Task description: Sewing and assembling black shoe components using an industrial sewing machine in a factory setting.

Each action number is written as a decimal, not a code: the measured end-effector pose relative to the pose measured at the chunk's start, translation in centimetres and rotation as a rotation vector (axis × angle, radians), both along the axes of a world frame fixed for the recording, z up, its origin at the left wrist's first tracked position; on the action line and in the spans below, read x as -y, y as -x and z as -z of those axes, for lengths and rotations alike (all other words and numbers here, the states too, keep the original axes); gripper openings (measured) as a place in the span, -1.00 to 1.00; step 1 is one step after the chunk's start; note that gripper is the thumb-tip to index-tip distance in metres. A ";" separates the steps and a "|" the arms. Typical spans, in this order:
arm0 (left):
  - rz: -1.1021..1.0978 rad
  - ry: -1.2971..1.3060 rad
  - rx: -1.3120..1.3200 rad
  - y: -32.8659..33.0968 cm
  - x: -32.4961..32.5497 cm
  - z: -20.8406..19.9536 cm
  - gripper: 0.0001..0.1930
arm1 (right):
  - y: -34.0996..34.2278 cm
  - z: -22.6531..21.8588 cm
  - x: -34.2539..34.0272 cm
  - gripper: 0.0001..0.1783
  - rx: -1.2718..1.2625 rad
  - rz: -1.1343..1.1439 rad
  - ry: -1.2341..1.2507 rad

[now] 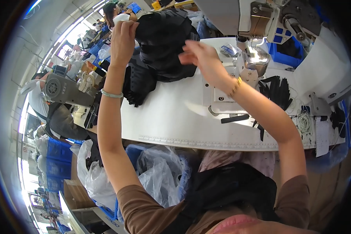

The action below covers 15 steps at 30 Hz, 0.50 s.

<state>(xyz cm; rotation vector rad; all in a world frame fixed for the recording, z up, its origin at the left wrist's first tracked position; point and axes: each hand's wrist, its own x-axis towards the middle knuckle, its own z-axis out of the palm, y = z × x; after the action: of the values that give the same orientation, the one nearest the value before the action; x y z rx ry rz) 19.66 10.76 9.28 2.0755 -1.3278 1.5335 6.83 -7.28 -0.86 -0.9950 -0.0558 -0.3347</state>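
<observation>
A tall stack of black fabric pieces (165, 43) stands at the far left of the white sewing table (167, 117). At the stack's upper left edge, my left hand (123, 43) has its fingers pinched together on the black fabric; the fingertips are partly hidden. My right hand (202, 57) is at the stack's right side, fingers stretched out and slightly blurred, with nothing visible in them. Just right of that hand is the sewing machine's needle area (247, 64). More black fabric (138, 84) hangs down at the stack's lower left.
Black strips (277, 91) and a coil of white cord (303, 123) lie on the right. Behind the machine is a blue bin (286, 52). A ruler strip (206, 143) runs along the front edge. Plastic bags (160, 171) fill a blue container below. Other people work at the left.
</observation>
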 end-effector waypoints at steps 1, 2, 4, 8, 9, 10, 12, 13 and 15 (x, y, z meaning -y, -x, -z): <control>0.008 0.001 0.007 0.1 0.2 0.2 -0.83 | -1.5 -0.8 0.0 -0.67 0.007 0.008 0.001; 0.032 0.007 -0.026 0.1 0.5 0.3 -0.83 | -2.9 -1.3 0.2 -0.70 0.047 -0.045 -0.193; 0.054 0.020 -0.122 0.4 0.8 0.6 -0.84 | -5.0 -1.4 0.0 -0.72 0.096 -0.101 -0.384; 0.027 0.052 -0.199 0.3 0.5 0.7 -0.84 | -6.8 -0.8 -0.7 -0.76 0.156 -0.073 -0.378; 0.030 0.053 -0.200 0.1 0.2 0.7 -0.84 | -6.8 -0.8 -1.1 -0.78 0.153 -0.066 -0.364; 0.001 0.110 -0.183 -0.1 0.0 0.7 -0.84 | -6.8 -0.9 -1.6 -0.78 0.152 -0.061 -0.362; -0.039 0.230 -0.150 -0.6 -0.3 0.4 -0.85 | -6.8 -1.1 -2.9 -0.80 0.094 -0.079 -0.308; -0.008 0.295 -0.153 -1.1 -0.2 0.1 -0.86 | -6.9 -1.6 -3.4 -0.80 0.088 -0.075 -0.307; -0.009 0.386 -0.090 -2.2 -0.2 -0.7 -0.83 | -7.0 -2.2 -4.1 -0.82 0.096 -0.023 -0.380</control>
<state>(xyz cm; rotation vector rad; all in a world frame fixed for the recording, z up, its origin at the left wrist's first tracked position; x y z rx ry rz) 21.87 11.01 9.95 1.8820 -0.9057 1.5355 13.82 -3.13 1.39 -0.6020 -0.0868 -0.3566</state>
